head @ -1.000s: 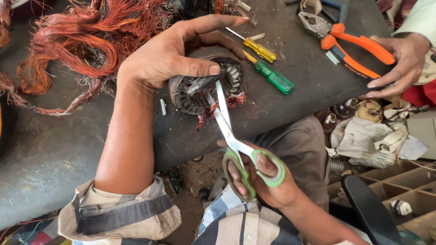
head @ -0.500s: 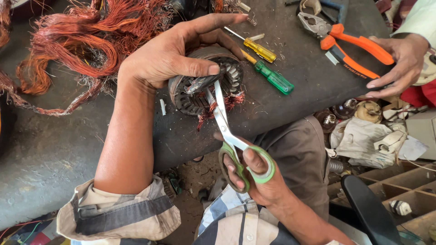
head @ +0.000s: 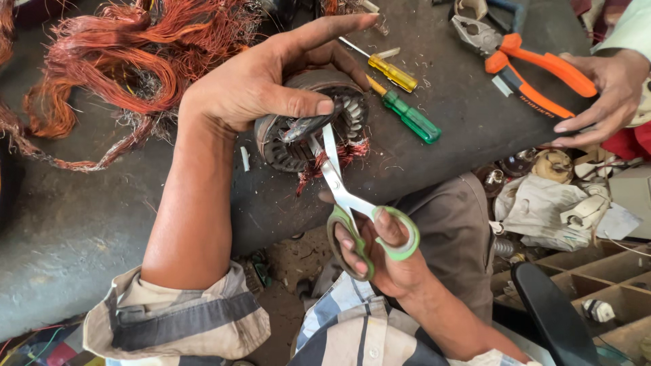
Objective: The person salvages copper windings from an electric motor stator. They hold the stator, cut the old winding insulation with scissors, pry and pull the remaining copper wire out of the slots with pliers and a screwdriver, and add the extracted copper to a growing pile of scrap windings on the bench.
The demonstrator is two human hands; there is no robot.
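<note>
Two hands work at one small motor core [head: 308,132], a round ribbed metal ring that lies at the near edge of the dark counter [head: 102,224]. The left hand [head: 261,85] comes over it from above, its grip closed on the ring's upper rim, thumb pressed across the front and the forefinger stretched straight out toward the far right. The right hand [head: 380,254] sits below and nearer the body, off the counter's edge, its grip closed through the green loops of a pair of scissors [head: 352,203]. The scissors' long axis runs from the loops at lower right up to the tips at upper left, and the blades point into the ring's open middle, just under the left thumb; the blades look nearly together, though the tips are partly hidden. Short red-brown wire ends [head: 325,159] stick out of the ring beside the blades. Beyond the left grip, to the right, lie a yellow screwdriver [head: 390,71] and a green screwdriver [head: 410,120], side by side. Left of that grip a tangle of copper wire [head: 122,68] spreads over the counter. Far right, another person's hand [head: 603,95] rests on orange pliers [head: 536,71].
</note>
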